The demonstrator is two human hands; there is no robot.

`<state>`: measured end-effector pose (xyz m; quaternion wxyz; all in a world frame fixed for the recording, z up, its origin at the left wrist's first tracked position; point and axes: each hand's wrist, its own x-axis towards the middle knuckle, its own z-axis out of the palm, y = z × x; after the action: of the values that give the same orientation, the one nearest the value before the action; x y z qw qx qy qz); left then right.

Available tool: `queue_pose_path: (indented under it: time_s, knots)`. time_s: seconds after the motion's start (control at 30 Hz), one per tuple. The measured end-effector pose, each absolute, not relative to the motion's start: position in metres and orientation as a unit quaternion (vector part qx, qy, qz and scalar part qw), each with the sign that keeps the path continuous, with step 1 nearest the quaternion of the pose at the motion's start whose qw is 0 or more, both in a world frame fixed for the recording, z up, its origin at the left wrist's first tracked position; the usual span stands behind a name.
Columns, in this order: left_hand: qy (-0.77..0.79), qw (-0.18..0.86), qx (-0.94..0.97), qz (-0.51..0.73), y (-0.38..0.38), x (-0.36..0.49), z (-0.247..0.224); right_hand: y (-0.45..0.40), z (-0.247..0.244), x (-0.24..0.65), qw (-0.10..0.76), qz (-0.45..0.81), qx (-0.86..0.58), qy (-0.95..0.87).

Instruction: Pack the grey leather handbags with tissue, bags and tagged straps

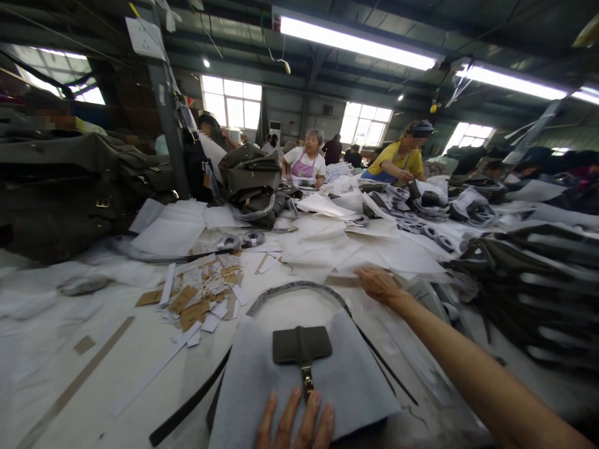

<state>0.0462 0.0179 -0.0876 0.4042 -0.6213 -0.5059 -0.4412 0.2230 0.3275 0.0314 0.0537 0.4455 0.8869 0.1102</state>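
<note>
An olive-dark handbag lies in front of me, mostly hidden under a pale sheet. A dark flap tab with a gold clasp rests over the sheet. The bag's wrapped handle arches beyond it, and a dark strap runs out to the left. My left hand lies on the sheet, fingers apart and flat, tips beside the clasp. Stretched forward, my right hand has its fingers curled at the near edge of a pile of white sheets; its fingertips are partly hidden.
Brown and white tags with strings lie heaped left of the bag. Dark bags are stacked at the right, with more bags at the left. Co-workers stand across the table. Coiled straps lie behind the tags.
</note>
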Motion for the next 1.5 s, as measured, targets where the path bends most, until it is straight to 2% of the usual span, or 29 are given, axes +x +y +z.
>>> queue_pose_path:
  time_s: [0.2,0.33,0.4,0.6,0.73,0.87,1.13,1.33,1.5]
  knots:
    - [-0.557,0.263,-0.695,-0.37,-0.012,0.045,-0.064,0.263,0.087,0.23,-0.01,0.153,0.459,0.875]
    - [-0.576,0.251,-0.706,-0.328,-0.02,0.044,-0.063,0.174,0.106,0.208,-0.152,0.167,0.302,0.926]
    - [-0.578,0.265,-0.704,-0.315,-0.018,0.044,-0.065,0.13,0.096,0.189,-0.184,0.137,0.216,0.949]
    - [-0.579,0.267,-0.696,-0.33,-0.018,0.047,-0.069,0.071,0.042,0.165,-0.088,0.031,0.203,0.975]
    - [-0.588,0.236,-0.705,-0.319,-0.024,0.045,-0.065,0.076,0.032,0.183,-0.074,-0.044,0.183,0.979]
    - [-0.537,0.27,-0.733,-0.32,-0.029,0.034,-0.063,0.085,0.031,0.194,-0.07,-0.091,0.173,0.978]
    - [-0.5,0.278,-0.738,-0.358,-0.033,0.024,-0.06,0.085,0.044,0.189,-0.03,-0.102,0.162,0.981]
    - [-0.479,0.291,-0.724,-0.401,-0.039,0.033,-0.031,0.074,0.033,0.188,-0.033,-0.112,0.196,0.974]
    - [-0.536,0.272,-0.737,-0.309,-0.026,0.027,-0.019,0.077,0.024,0.188,-0.056,-0.117,0.203,0.971]
